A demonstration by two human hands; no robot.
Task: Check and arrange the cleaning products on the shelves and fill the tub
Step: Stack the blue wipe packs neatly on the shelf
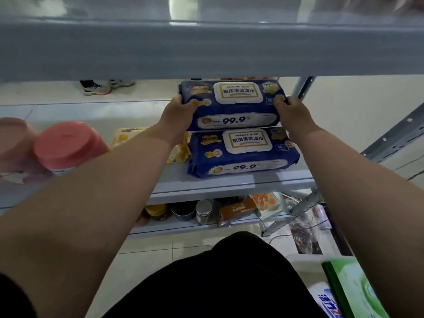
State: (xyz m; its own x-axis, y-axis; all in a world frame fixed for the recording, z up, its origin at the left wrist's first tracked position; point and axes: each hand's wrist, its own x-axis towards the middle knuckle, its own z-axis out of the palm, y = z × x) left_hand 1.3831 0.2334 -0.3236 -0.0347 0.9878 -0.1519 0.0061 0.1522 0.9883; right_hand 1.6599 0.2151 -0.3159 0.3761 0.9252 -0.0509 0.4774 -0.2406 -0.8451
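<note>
A blue pack of kitchen wet wipes [232, 104] with a white lid is held over the middle shelf [229, 182]. My left hand [177, 115] grips its left end and my right hand [294, 113] grips its right end. The pack sits at the far edge of a second identical blue pack [243, 152] that lies on the shelf; whether the two touch I cannot tell. A yellow pack [179, 152] lies to the left, mostly hidden behind my left forearm.
Two pink-lidded containers [66, 145] stand at the shelf's left. The upper shelf [206, 49] hangs close overhead. The lower shelf holds jars [203, 211] and a brown box [238, 211]. A green box [358, 290] sits at the bottom right. Someone's shoes [98, 88] show beyond the rack.
</note>
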